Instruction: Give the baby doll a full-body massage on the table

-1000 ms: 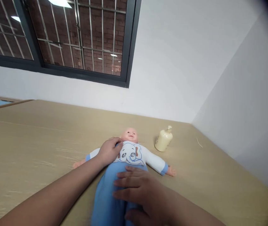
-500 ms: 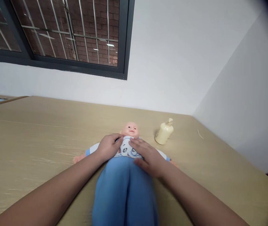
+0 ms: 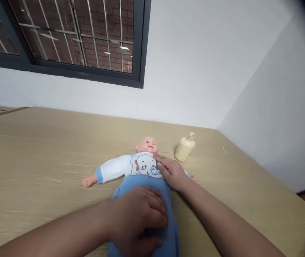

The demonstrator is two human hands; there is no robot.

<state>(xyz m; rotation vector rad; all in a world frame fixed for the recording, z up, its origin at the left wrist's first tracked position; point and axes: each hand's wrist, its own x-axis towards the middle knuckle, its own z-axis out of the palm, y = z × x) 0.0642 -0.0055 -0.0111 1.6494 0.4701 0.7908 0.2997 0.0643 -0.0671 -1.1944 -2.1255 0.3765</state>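
On its back on the wooden table lies a baby doll (image 3: 147, 144) in a white top with an elephant face and blue trousers (image 3: 131, 184). My right hand (image 3: 172, 173) rests on the side of its chest, fingers stretched out flat and covering part of the doll's arm on that side. Over the doll's legs is my left hand (image 3: 141, 216), slightly blurred, its fingers apart and a little bent. Whether it touches the trousers I cannot tell. The doll's other arm (image 3: 112, 169) is stretched out to the left, uncovered.
A cream pump bottle (image 3: 184, 148) stands on the table (image 3: 47, 160) to the right of the doll's head. Farther right lies a thin pale strip (image 3: 225, 150). A white wall (image 3: 184, 71) and a barred window (image 3: 88, 32) are behind the table.
My left hand has left the doll's chest and come down over its legs, uncovering the sleeve. My right hand has shifted slightly right, toward the side of the chest.
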